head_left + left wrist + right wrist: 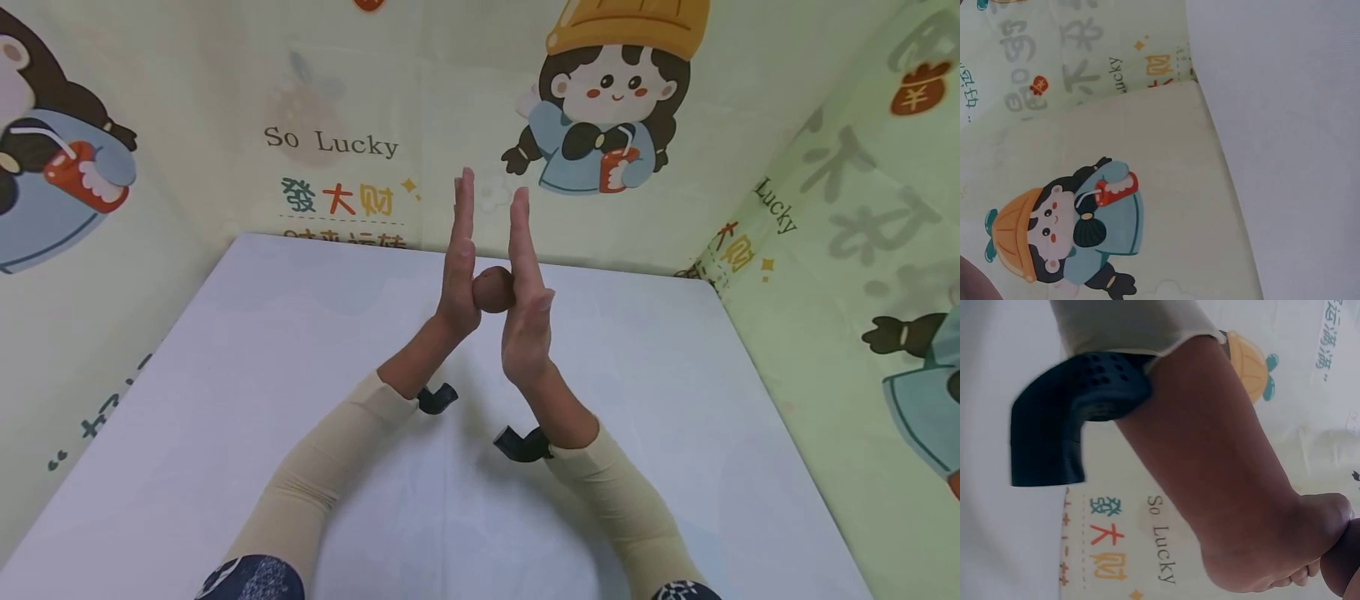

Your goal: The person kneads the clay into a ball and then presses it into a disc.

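A smooth brown ball (493, 289) is held up above the white table, between two upright palms that face each other. My left hand (459, 279) presses it from the left with straight fingers pointing up. From the right, my right hand (528, 304) presses it, its fingers straight as well. In the right wrist view, the ball (1342, 559) shows partly at the right edge beside the heel of the left hand (1266, 550). Only a blurred brown patch enters the left wrist view at its lower left corner.
Below the hands lies the white table (360, 500). Dark curved camera mounts (522, 444) are strapped at both wrists, under beige sleeves (330, 467). Printed cloth walls (465, 108) with cartoon figures and lettering enclose the table at the back and sides.
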The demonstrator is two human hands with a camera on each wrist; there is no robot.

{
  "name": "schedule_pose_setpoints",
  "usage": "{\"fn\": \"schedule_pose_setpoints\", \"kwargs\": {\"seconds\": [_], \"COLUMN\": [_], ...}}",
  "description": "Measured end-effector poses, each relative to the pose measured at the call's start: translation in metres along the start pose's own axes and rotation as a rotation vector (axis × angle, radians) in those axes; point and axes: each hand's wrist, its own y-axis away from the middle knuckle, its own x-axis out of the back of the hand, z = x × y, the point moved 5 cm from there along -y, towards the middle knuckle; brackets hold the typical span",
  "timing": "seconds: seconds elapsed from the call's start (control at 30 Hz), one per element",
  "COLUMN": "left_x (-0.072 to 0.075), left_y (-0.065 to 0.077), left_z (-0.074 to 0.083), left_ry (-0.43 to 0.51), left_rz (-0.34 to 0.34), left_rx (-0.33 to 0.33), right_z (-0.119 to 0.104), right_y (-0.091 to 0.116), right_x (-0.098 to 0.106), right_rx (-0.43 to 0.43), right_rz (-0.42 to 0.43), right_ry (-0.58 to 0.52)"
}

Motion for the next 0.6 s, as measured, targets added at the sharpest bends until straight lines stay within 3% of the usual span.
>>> {"fn": "schedule_pose_setpoints", "kwargs": {"seconds": [0.2,0.37,0.6], "left_x": [-0.011,-0.019,-0.025], "left_y": [0.007,0.011,0.008], "left_z": [0.005,0.014,0.038], "left_ry": [-0.047,-0.039,0.027], "left_rz": [-0.055,-0.078,-0.097], "left_rx": [-0.087,-0.105,-0.122], "right_z": [-0.001,0.003,0.011], "right_y": [-0.009,-0.015,-0.017], "right_x": [0.008,0.015,0.02], "right_rx": [-0.001,-0.011,-0.038], "right_rz": [0.019,0.035,0.049], "right_ry": [0.01,0.005,-0.072]}}
